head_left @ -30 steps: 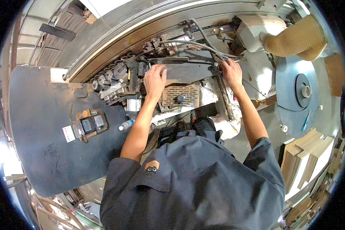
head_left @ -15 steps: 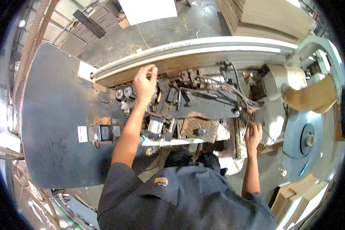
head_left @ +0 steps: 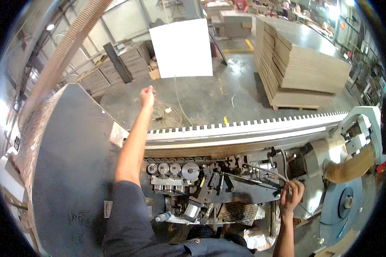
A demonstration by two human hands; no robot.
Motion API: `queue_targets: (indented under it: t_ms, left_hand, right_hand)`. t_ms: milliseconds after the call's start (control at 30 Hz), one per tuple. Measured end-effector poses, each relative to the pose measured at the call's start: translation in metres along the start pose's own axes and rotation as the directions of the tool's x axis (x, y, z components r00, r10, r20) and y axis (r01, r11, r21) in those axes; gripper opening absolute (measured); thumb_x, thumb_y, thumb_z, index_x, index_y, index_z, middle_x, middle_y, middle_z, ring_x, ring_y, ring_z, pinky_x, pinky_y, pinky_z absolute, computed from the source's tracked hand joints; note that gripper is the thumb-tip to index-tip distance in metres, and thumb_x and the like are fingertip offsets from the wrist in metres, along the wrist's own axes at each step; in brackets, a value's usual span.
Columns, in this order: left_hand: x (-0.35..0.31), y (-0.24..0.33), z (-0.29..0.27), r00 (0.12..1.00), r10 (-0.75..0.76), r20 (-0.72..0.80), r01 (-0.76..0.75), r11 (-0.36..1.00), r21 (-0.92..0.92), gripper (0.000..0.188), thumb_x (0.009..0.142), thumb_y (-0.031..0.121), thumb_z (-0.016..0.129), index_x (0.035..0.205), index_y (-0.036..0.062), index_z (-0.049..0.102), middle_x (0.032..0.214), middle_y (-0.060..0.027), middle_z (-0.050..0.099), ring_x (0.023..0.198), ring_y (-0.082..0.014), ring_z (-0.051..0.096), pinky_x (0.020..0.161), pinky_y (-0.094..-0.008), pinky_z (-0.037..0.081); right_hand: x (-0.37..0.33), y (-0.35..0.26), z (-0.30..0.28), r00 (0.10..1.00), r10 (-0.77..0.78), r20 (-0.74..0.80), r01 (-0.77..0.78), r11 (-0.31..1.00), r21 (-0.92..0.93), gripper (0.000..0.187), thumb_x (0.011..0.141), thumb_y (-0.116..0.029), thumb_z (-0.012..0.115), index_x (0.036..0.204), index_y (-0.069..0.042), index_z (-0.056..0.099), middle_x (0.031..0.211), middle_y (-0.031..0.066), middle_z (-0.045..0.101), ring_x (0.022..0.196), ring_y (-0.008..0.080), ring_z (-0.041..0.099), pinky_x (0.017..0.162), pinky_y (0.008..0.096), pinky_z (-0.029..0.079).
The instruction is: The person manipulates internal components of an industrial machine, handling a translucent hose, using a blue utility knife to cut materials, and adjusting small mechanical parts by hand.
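My left hand (head_left: 148, 97) reaches out past the machine's long toothed rail (head_left: 227, 128), its fingers curled closed; anything in them is too small to make out. Low on the right, my right hand (head_left: 292, 195) bends its fingers together beside the dark hoses (head_left: 284, 165) and the flat grey metal plate (head_left: 244, 191). Whatever it may grip is hidden. Between my arms lies the open machine, with a row of round rollers (head_left: 174, 170), a metal cylinder (head_left: 193, 210) and a holed block (head_left: 240, 213). A small plastic bottle (head_left: 163, 217) lies at the machine's near edge.
A broad dark table top (head_left: 73, 158) spreads to my left. On the right are a ribbed tan hose (head_left: 351, 165) and a grey reel disc (head_left: 336, 210). Beyond the rail stand a white panel (head_left: 182, 49) and stacked boards (head_left: 304, 64); a thin cable lies across the floor.
The view has tilted up, showing more of the workshop. My left hand has moved from above the machine to beyond the rail; my right hand has shifted forward beside the hoses.
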State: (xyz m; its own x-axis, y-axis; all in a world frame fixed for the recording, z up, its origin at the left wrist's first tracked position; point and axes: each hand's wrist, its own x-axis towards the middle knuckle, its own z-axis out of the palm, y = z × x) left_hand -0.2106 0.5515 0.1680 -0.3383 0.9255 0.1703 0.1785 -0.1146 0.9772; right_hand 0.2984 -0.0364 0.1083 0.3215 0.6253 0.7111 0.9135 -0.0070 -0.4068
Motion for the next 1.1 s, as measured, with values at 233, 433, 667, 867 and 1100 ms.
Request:
queue_targets:
  t_ms: [233,433,667,867,1100]
  left_hand:
    - [0.116,-0.045,-0.006,0.98,0.031,0.198,-0.103,0.924,0.368,0.042,0.099,0.045,0.065,0.094,0.003,0.07,0.081,-0.0062,0.066,0.072,-0.019,0.063,0.07,-0.0396,0.052]
    - [0.157,-0.011,0.033,0.97,0.037,0.239,-0.174,0.793,0.584,0.055,0.094,0.054,0.066,0.105,0.0009,0.073,0.09,-0.0081,0.072,0.081,-0.0187,0.067,0.076,-0.038,0.053]
    - [0.198,-0.004,0.034,0.965,0.197,0.171,-0.26,0.663,0.702,0.054,0.096,0.054,0.066,0.116,0.0045,0.074,0.101,-0.0113,0.077,0.085,-0.0199,0.072,0.08,-0.0376,0.056]
    - [0.19,-0.006,0.064,0.982,0.149,0.116,-0.186,0.67,0.718,0.051,0.093,0.05,0.068,0.118,0.0061,0.073,0.116,-0.0172,0.074,0.102,-0.0298,0.07,0.093,-0.0402,0.052]
    - [0.214,-0.011,0.118,0.988,0.037,0.151,-0.128,0.743,0.657,0.044,0.091,0.044,0.069,0.105,0.0028,0.076,0.118,-0.0204,0.074,0.113,-0.0374,0.069,0.099,-0.045,0.052]
  right_hand:
    - [0.063,-0.045,0.05,0.954,0.208,0.218,-0.173,0.97,-0.171,0.057,0.092,-0.02,0.075,0.14,0.0,0.053,0.141,0.0228,0.051,0.131,0.041,0.049,0.111,0.0496,0.038]
    - [0.129,-0.062,0.088,0.973,0.058,0.224,-0.03,0.991,-0.128,0.059,0.094,-0.024,0.073,0.144,-0.005,0.05,0.151,0.0184,0.042,0.138,0.0394,0.041,0.115,0.0535,0.032]
    - [0.213,-0.061,0.166,0.926,-0.063,0.373,0.164,0.955,-0.246,0.052,0.101,-0.044,0.063,0.136,-0.007,0.06,0.152,0.0156,0.046,0.151,0.038,0.03,0.122,0.053,0.03]
    - [0.233,-0.043,0.197,0.807,0.099,0.582,0.087,0.955,-0.283,0.072,0.099,-0.068,0.049,0.143,-0.012,0.059,0.159,0.0138,0.043,0.156,0.0345,0.023,0.126,0.0501,0.025]
    - [0.24,-0.041,0.198,0.744,0.187,0.641,0.004,0.959,-0.285,0.094,0.088,-0.086,0.042,0.152,-0.017,0.051,0.162,0.0089,0.04,0.157,0.0323,0.023,0.127,0.0506,0.023]
